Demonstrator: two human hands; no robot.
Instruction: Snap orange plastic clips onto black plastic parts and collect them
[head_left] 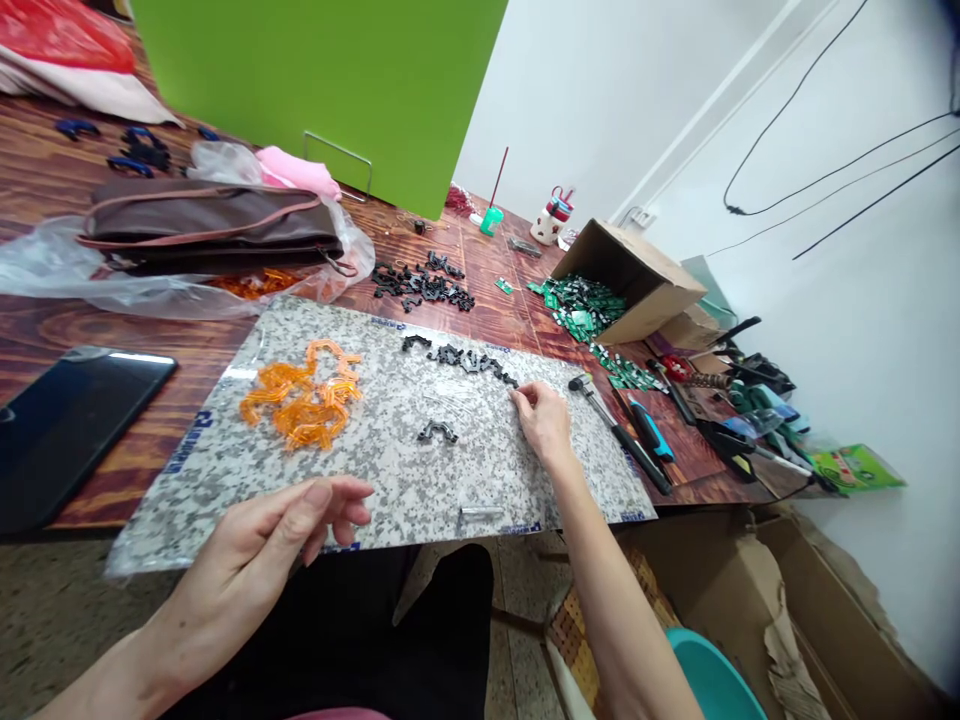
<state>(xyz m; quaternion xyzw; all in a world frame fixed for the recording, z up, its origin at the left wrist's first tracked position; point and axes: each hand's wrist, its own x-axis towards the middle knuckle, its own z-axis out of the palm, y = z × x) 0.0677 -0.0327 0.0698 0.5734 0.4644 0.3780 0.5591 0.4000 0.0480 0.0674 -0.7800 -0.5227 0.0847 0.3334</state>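
Note:
Orange translucent plastic parts (307,398) lie heaped on the left of a speckled grey board (405,490). A row of black plastic parts (469,360) runs along the board's far side, and a single black curved part (437,431) lies nearer the middle. My right hand (541,420) is at the right end of that row, thumb and fingertips together; whatever they may grip is too small to make out. Over the board's front left edge hovers my left hand (292,530), fingers loosely curled and apart, holding nothing. A small clear object (480,514) lies near the front edge.
Right of the board are a hammer (626,440) and a blue-handled tool (651,431). Green circuit boards (581,305) spill from a cardboard box (637,275). More black parts (431,288) lie behind the board. Left are a black tablet (82,425) and a brown bag (210,225).

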